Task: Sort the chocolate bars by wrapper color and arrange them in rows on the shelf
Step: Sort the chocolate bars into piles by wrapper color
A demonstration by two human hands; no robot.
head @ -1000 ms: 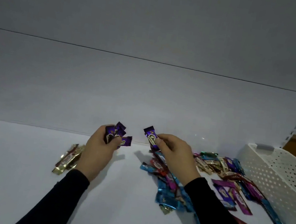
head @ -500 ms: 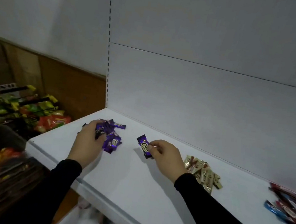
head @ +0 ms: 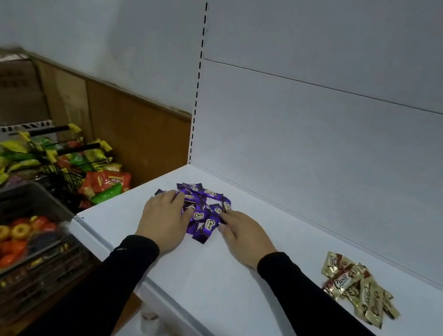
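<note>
Purple bars [head: 203, 207] beside gold bars [head: 356, 287]

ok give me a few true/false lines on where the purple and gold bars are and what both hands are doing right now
1. The purple bars lie in a loose heap near the left end of the shelf. True.
2. The gold bars are mixed into the purple heap. False: they lie in their own small pile, apart, to the right.
3. The left hand and the right hand flank the purple heap, fingers touching it. True.
4. The right hand holds a gold bar up in the air. False: it rests low on the shelf at the purple heap.
5. The purple bars already stand in a neat row. False: they overlap at mixed angles.
</note>
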